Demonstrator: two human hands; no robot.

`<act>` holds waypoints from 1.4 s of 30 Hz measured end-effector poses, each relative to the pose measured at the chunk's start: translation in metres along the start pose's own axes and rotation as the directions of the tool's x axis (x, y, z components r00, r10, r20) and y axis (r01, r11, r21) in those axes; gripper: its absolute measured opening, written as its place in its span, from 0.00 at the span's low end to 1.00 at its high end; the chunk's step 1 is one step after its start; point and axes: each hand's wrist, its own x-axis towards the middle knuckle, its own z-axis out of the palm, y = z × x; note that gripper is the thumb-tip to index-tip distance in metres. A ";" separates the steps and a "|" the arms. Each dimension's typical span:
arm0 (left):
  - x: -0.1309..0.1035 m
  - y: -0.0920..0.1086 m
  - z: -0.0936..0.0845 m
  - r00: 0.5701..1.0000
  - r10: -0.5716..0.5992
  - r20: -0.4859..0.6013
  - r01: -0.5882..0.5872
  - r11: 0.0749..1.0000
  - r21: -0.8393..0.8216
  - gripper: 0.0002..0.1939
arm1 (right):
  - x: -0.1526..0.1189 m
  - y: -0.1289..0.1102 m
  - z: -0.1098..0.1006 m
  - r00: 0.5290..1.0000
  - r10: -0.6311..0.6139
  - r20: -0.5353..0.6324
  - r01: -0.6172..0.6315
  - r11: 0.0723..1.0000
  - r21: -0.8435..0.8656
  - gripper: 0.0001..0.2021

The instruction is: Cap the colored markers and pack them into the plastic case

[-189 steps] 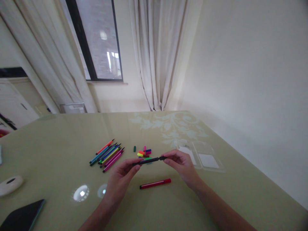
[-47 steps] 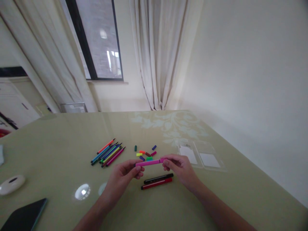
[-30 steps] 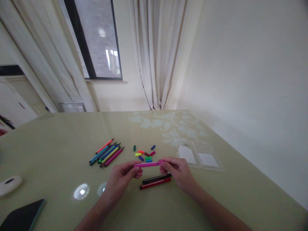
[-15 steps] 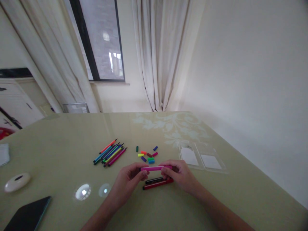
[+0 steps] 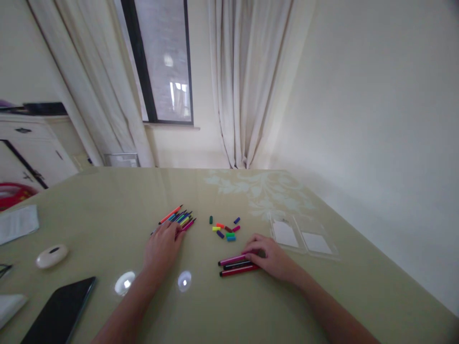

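Note:
My left hand (image 5: 164,243) rests over the near end of a pile of uncapped markers (image 5: 185,219), covering their rear ends. Its thumb stands a little apart from the forefinger, beside a magenta uncapped marker (image 5: 189,225). The other fingertips are partly hidden. Farther right, my right hand (image 5: 267,255) is closed on the right end of a pink capped marker (image 5: 232,260), low at the table. Against that marker lie a black marker (image 5: 236,264) and a red marker (image 5: 238,271), nearly parallel, their right ends under or beside the hand.
Several loose coloured caps (image 5: 228,230) lie between and beyond my hands. An open clear plastic case (image 5: 300,234) with white inserts lies at the right. On the left are a white oval object (image 5: 52,256), a dark tablet-like device (image 5: 59,310) and white papers (image 5: 19,223).
My left hand has let go of the pink marker and moved left to the uncapped pile. My right hand has lowered the pink marker beside the black and red ones. The view has shifted slightly left.

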 end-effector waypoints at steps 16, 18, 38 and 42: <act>-0.006 0.040 -0.004 0.997 -0.068 -0.019 0.049 0.852 -0.522 0.17 | 0.046 0.008 0.014 0.988 0.071 -0.140 -0.127 0.886 -0.446 0.05; -0.009 0.049 -0.006 0.997 -0.077 0.006 0.065 0.791 -0.609 0.18 | 0.033 0.011 0.013 0.988 0.084 -0.132 -0.138 0.864 -0.484 0.05; -0.029 0.083 -0.002 0.946 -0.007 0.324 0.314 0.262 -0.912 0.23 | 0.008 -0.016 -0.003 0.947 0.201 -0.252 -0.005 0.790 0.613 0.15; -0.030 0.084 -0.004 0.937 -0.003 0.348 0.339 0.242 -0.909 0.24 | 0.008 -0.015 -0.001 0.950 0.185 -0.252 0.009 0.789 0.614 0.16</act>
